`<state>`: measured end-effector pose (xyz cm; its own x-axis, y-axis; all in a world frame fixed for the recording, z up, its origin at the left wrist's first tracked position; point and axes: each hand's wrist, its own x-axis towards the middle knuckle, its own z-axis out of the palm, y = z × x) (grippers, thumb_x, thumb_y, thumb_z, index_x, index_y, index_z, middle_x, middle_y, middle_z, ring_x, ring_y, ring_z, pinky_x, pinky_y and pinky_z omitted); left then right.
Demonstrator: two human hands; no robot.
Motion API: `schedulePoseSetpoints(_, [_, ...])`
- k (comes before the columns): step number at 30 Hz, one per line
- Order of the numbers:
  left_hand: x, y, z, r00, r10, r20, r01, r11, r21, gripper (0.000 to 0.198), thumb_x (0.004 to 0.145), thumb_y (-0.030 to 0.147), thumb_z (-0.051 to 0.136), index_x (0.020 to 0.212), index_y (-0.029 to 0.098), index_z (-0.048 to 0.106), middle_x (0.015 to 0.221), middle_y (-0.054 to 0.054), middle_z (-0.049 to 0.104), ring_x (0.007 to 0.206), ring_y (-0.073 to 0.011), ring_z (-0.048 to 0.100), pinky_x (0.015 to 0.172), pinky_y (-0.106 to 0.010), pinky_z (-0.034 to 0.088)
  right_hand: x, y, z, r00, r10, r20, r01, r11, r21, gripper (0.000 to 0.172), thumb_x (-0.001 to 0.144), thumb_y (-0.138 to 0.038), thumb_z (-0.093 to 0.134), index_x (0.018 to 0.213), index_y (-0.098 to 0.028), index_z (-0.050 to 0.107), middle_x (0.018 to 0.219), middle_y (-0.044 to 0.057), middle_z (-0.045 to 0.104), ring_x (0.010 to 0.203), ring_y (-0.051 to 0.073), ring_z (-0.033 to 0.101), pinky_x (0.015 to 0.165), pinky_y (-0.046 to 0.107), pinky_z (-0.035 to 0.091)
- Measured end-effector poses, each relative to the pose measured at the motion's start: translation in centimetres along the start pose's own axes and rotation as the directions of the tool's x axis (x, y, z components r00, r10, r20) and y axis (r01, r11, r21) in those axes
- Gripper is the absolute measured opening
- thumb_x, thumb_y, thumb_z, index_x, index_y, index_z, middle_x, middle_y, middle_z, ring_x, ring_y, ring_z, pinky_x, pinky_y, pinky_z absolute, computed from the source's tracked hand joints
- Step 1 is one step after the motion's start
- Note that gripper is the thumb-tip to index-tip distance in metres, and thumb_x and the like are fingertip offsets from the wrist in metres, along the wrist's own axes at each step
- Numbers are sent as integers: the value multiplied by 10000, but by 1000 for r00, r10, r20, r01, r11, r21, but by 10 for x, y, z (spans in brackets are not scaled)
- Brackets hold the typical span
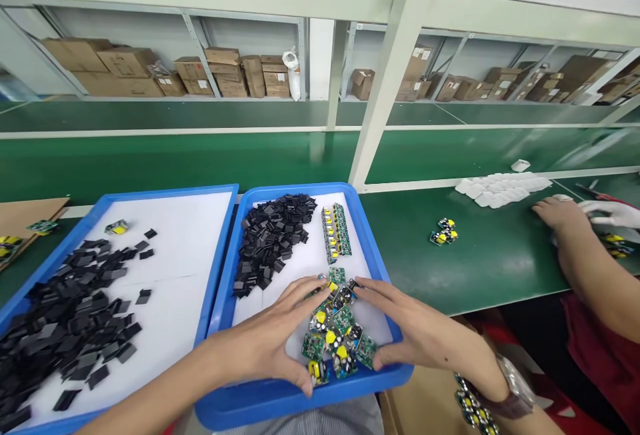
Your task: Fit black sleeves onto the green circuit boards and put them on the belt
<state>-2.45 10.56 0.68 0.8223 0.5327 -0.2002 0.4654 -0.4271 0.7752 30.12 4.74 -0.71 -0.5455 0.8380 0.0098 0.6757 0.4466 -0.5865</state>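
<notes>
A loose pile of small circuit boards, green with yellow and black parts, lies at the near end of a blue tray. My left hand cups the pile's left side, fingers stretched and thumb apart. On the opposite side, my right hand is open too, its fingertips meeting the pile's upper edge and its thumb beside a board at lower right. Beyond the hands, more boards stand in two neat rows. Flat black pieces are heaped at the tray's left.
Left of it, a second blue tray holds scattered black pieces and one board. A few boards sit on the green table. White pieces lie near a co-worker's hand. A slanted post rises behind the trays.
</notes>
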Motion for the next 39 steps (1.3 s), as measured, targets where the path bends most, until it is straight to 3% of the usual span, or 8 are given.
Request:
schedulePoseSetpoints(5, [9, 0, 4, 996, -76, -51, 75, 997, -15, 1190, 692, 565, 926, 1656, 414, 244, 1789, -70, -10, 1622, -437, 99, 1269, -631, 259, 1, 4, 1, 998, -19, -61, 16, 998, -59, 796, 902, -94, 723, 1613, -272, 412, 1627, 118, 499, 1450, 315, 549, 1161, 492, 545])
schedulePoseSetpoints(15, [20, -7, 4, 996, 62, -68, -60, 998, 33, 1146, 741, 619, 873, 1667, 314, 272, 1732, -138, 273, 1591, -415, 252, 1276, -577, 302, 29, -5, 1, 986, -60, -156, 40, 991, -130, 440, 1034, -223, 582, 1473, -221, 563, 1444, 136, 661, 1298, 298, 671, 1082, 499, 596])
schedulePoseSetpoints(19, [42, -3, -6, 942, 69, -327, -23, 990, 142, 710, 986, 533, 641, 1595, 253, 406, 1636, -161, 422, 1478, -369, 471, 1215, -536, 426, 60, 1, -4, 949, 50, -310, -94, 988, -127, 385, 1033, -249, 587, 1412, -182, 581, 1383, 178, 677, 1276, 328, 671, 1062, 551, 575])
schedulePoseSetpoints(25, [104, -18, -12, 841, 102, -531, -39, 991, 128, 539, 941, 232, 631, 1460, 197, 489, 1412, -145, 570, 1230, -298, 648, 1111, -521, 524, 109, 14, -2, 924, 141, -356, -176, 982, -68, 457, 923, -241, 732, 1346, -111, 619, 1201, 207, 763, 1141, 339, 734, 1004, 483, 567])
schedulePoseSetpoints(30, [114, -17, -19, 774, 55, -630, -81, 997, -13, 347, 935, 232, 627, 1277, 176, 634, 1347, -151, 627, 1326, -333, 563, 1186, -584, 419, 112, 29, -9, 869, 237, -434, -223, 971, 82, 308, 934, -176, 599, 1211, -115, 720, 943, 139, 828, 852, 287, 803, 789, 379, 632])
schedulePoseSetpoints(33, [111, -5, -25, 782, -46, -622, -97, 976, -194, 366, 973, 350, 635, 1279, 149, 638, 1221, -160, 700, 1183, -327, 658, 1071, -557, 523, 102, 23, -10, 817, 278, -505, -206, 959, 195, 392, 1004, -199, 433, 1260, -77, 703, 902, 137, 829, 718, 257, 801, 650, 357, 647])
schedulePoseSetpoints(36, [114, 12, -30, 817, -146, -558, -123, 901, -416, 567, 1016, 448, 592, 1467, 128, 468, 1226, -181, 717, 1007, -263, 739, 868, -435, 629, 85, -4, -3, 790, 265, -553, -142, 956, 255, 432, 1032, -261, 442, 1380, -107, 645, 1069, 149, 820, 802, 238, 804, 735, 376, 670])
schedulePoseSetpoints(39, [111, 30, -34, 853, -191, -485, -152, 799, -582, 493, 1059, 440, 504, 1465, 168, 440, 1331, -182, 674, 880, -182, 752, 676, -295, 621, 66, -33, -3, 812, 119, -571, 13, 975, 222, 383, 974, -303, 644, 1338, -198, 701, 1201, 128, 784, 995, 254, 770, 929, 421, 640])
